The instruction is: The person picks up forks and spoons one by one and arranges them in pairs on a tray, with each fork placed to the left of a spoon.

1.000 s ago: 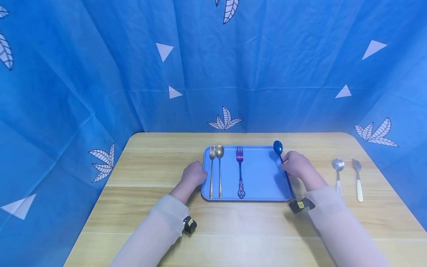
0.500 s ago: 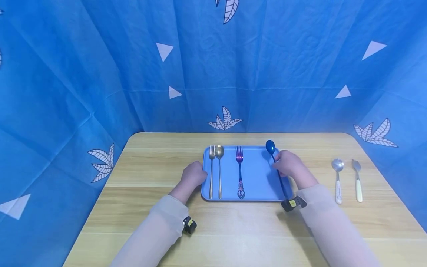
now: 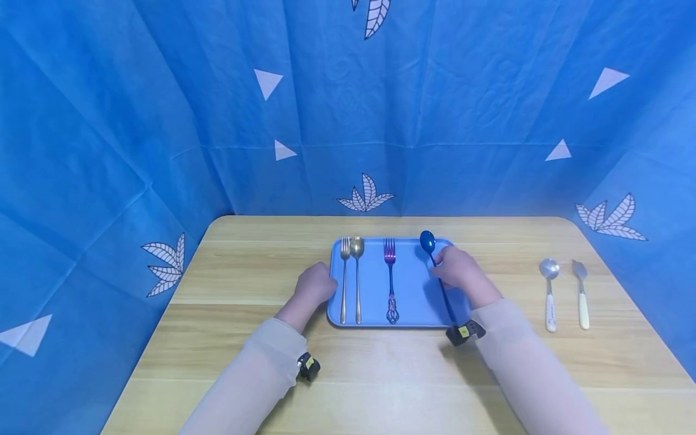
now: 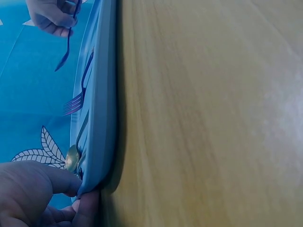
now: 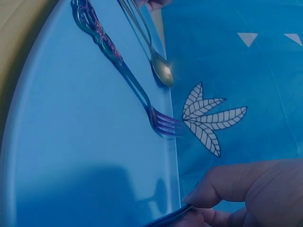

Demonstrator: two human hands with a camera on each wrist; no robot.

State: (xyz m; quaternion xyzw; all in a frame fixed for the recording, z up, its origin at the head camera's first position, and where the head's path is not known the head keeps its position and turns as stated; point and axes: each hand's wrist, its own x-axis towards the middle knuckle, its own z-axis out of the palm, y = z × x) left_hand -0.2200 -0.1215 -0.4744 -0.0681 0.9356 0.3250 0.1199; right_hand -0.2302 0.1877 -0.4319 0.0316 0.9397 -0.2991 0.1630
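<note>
My left hand (image 3: 315, 283) grips the left rim of a blue tray (image 3: 415, 290); in the left wrist view thumb and finger pinch the tray's corner (image 4: 102, 165). With my right hand (image 3: 461, 272) I pinch a dark blue spoon (image 3: 427, 241) by its handle, bowl pointing away, over the tray's right part. Its shadow falls on the tray in the right wrist view. A purple fork (image 3: 390, 252) with an ornate handle lies mid-tray. Side by side at the tray's left lie a gold fork (image 3: 345, 251) and a gold spoon (image 3: 357, 248).
On the wooden table (image 3: 380, 380), right of the tray, lie a silver spoon (image 3: 549, 270) with a white handle and a utensil (image 3: 583, 311) with a cream handle and narrow silver head. A blue patterned cloth (image 3: 348, 109) hangs behind and at both sides.
My right hand has moved left with the blue spoon, from the tray's right edge to further in over the tray. My left hand has stayed at the left rim.
</note>
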